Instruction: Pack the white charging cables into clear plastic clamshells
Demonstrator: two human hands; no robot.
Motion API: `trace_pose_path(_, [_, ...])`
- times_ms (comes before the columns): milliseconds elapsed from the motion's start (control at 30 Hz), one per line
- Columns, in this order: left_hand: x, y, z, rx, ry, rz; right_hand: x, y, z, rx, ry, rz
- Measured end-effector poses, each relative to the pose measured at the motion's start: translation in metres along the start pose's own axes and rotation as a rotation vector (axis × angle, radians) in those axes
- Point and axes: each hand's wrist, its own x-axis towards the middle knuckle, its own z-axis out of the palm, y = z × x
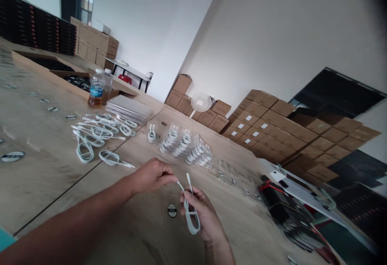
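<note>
A coiled white charging cable (192, 224) hangs from my right hand (203, 207), whose fingers are wrapped round the loops. One plug end sticks up above that hand. My left hand (157, 175) pinches the cable's other end between thumb and fingertips, just left of the coil. On the table below lies a small oval label (172, 210) with a dark band. Left of my hands, a single loose coiled cable (111, 158) rests near a pile of white cables (96, 132). Beyond my hands, rows of bagged cables (183, 142) lie in clear plastic.
Two plastic bottles, one with a blue label (96, 91), stand beside a stack of flat silvery boxes (128, 109). An open carton (69, 81) holds dark items. Cardboard boxes (272, 124) and a white fan (201, 102) are along the wall. Black-and-red items (287, 208) lie at right.
</note>
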Motion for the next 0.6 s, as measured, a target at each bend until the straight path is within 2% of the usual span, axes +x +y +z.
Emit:
trace_pose_path(67, [0.002,-0.007,0.006,-0.027,0.076,-0.099,0.0,-0.001,0.004,-0.137,0.081,-0.079])
trace_pose_path(133, [0.005,-0.011,0.01,-0.119,0.113,-0.189,0.001,-0.002,0.007,-0.243,0.108,-0.123])
trace_pose_path(200, [0.008,-0.013,0.012,-0.262,0.145,-0.211,0.002,-0.001,0.008,-0.213,0.093,-0.124])
trace_pose_path(267, [0.009,-0.012,0.011,-0.424,0.156,-0.18,0.002,0.0,0.008,-0.069,0.068,-0.097])
trace_pose_path(367, [0.008,-0.005,0.009,-0.561,0.041,-0.128,0.002,0.001,0.006,0.119,-0.002,0.001])
trace_pose_path(467, [0.005,0.001,0.007,-0.556,-0.088,-0.103,-0.001,0.002,0.006,0.208,-0.111,0.125])
trace_pose_path(600, [0.003,-0.001,0.004,-0.509,-0.141,-0.139,-0.004,0.003,0.009,0.3,-0.205,0.19])
